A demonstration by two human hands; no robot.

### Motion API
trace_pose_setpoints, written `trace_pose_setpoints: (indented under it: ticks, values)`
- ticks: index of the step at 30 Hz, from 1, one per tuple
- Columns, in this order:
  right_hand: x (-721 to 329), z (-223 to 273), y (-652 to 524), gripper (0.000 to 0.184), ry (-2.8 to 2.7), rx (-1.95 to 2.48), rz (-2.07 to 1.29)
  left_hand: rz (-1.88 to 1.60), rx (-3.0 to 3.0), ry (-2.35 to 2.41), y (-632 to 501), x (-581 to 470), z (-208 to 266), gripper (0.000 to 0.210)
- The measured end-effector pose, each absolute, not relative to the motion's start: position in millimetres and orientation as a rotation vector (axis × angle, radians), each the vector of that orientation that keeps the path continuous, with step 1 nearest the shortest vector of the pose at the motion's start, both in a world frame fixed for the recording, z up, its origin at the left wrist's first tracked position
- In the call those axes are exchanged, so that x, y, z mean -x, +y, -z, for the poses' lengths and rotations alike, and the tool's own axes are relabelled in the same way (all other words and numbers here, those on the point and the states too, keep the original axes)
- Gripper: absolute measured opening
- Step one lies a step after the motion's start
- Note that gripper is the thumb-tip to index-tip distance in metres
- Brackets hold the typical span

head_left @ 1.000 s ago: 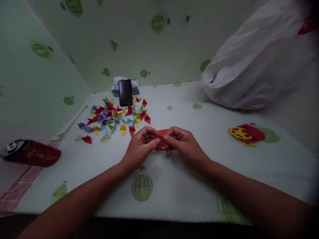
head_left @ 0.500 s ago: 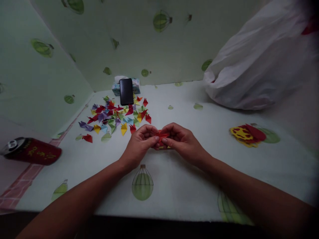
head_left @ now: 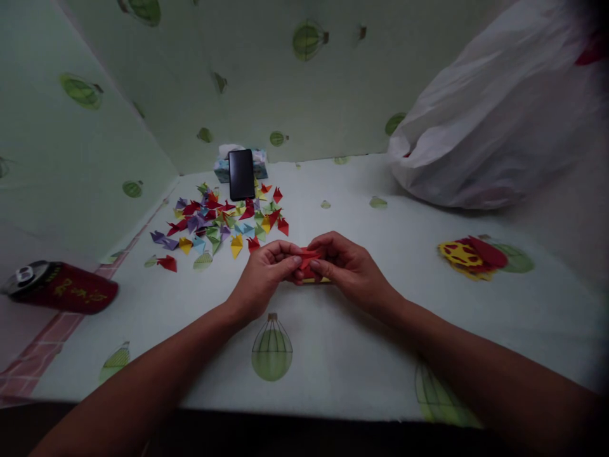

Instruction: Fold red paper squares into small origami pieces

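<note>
Between my two hands is a small piece of folded red paper (head_left: 309,258), pinched at both sides just above the table. My left hand (head_left: 276,266) is closed on its left side, thumb pressed against the curled forefinger. From the right, my right hand (head_left: 340,263) grips it with thumb and fingertips. Fingers cover much of the paper, so its exact shape is hidden. Beneath the hands a yellow edge (head_left: 314,281) shows, perhaps of a paper stack. Many folded paper cranes (head_left: 214,219) in several colours lie in a loose heap beyond my left hand.
A black phone (head_left: 242,174) leans on a tissue box (head_left: 259,164) behind the heap. At left a red drink can (head_left: 66,287) stands. Yellow and red paper cut-outs (head_left: 469,256) lie on the right, and a large white plastic bag (head_left: 476,127) sits at the back right.
My thumbs have drawn slightly apart, and a bit more of the red paper shows between them. Both hands stay in about the same place; nothing else has moved.
</note>
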State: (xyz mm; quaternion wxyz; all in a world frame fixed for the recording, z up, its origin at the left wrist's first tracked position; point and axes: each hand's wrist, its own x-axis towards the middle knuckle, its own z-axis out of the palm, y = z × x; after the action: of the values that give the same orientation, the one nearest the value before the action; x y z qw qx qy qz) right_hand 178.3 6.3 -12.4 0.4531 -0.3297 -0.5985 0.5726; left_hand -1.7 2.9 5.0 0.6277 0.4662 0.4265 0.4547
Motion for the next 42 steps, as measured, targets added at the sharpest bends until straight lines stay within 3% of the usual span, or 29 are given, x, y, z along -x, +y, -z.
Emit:
trace_pose_setpoints:
  ticks: [6,18,31,35,42]
  values:
    - [-178.9,8.4,4.3,0.005,-1.594,0.846,-1.298,-0.999,-1.075,0.986,3.2,1.5,-6.8,0.015]
    - [-180.1,9.1,5.3,0.017,-1.584,0.940,-1.151,-0.978,-1.144,0.892,2.2,2.3,-2.0,0.024]
    - [-181.1,10.8,6.5,0.008,-1.667,0.887,-1.137,-1.031,-1.138,0.970,2.5,2.2,-2.7,0.018]
    - [-181.6,9.5,8.8,0.002,-1.786,0.876,-0.963,-1.038,-1.138,1.008,2.7,1.9,-3.2,0.018]
    - [-184.1,8.3,10.8,0.010,-1.921,0.800,-0.681,-1.001,-1.131,1.028,2.3,2.3,-5.3,0.016]
